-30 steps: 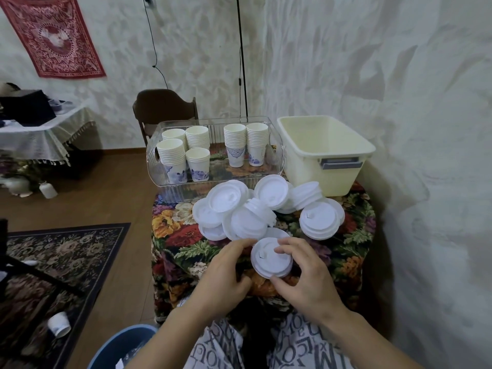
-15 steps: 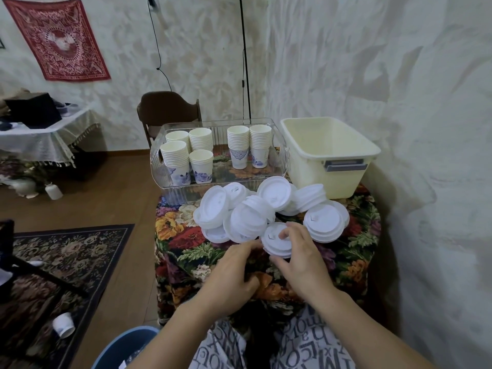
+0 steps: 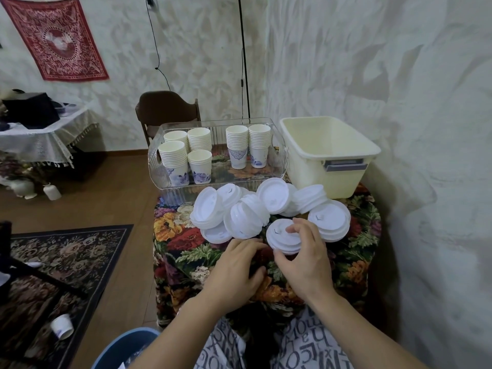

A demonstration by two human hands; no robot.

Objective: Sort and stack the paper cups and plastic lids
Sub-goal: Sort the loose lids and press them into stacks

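At the far left of the frame a patterned rug [image 3: 61, 265] covers the wooden floor, with a single paper cup [image 3: 62, 326] lying on its side at the lower left. A blue bucket [image 3: 119, 350] shows at the bottom edge, left of centre.

In the middle of the frame stands a small table under a flowered cloth [image 3: 183, 251]. At its upper part sits a clear tray [image 3: 170, 194] holding six stacks of paper cups [image 3: 174, 161], four grouped at the tray's left and two further right. Just below the tray lie loose heaps of white plastic lids [image 3: 239, 217], leaning on one another.

The left hand [image 3: 237, 265] rests on the cloth below the heaps, fingers curled loosely with their tips near the lids; it holds nothing that can be seen. Just right of it, the right hand [image 3: 306, 257] pinches a small stack of lids [image 3: 282, 235] between thumb below and fingers above, close beside another lid stack [image 3: 330, 221] further right.

At the upper right of the table stands a cream plastic tub [image 3: 346, 179], touching the tray's right end.
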